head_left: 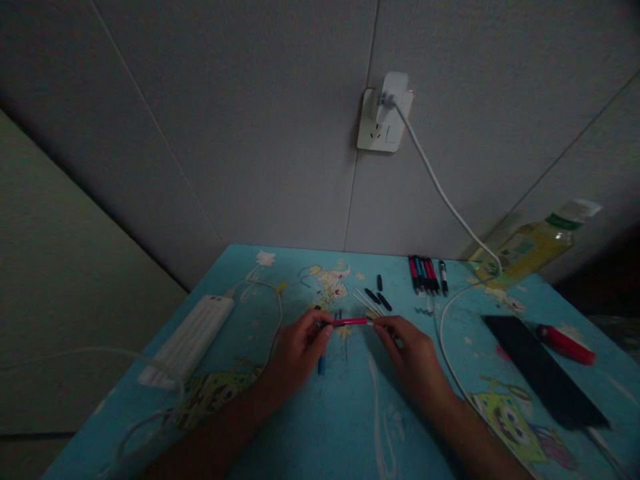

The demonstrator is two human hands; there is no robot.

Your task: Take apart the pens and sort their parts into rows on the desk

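My left hand [303, 343] is closed around the dark end of a red pen [354, 321], which lies level above the table. At the pen's other end, my right hand [413, 353] pinches its pale tip between thumb and fingers. A blue pen barrel [321, 364] lies partly hidden under my left hand. Just beyond the hands are several thin white refills [365, 301] and black pen grips [372, 296]. Small coiled springs [424, 311] rest to the right, below a row of red and blue pens [424, 275].
A white power strip [197, 337] lies at left. On the right are a white cable [447, 313], a dark flat slab [543, 370], a red cylindrical object [567, 345] and a bottle of yellow liquid [533, 250]. A wall socket [383, 127] holds a charger behind the blue table [330, 433].
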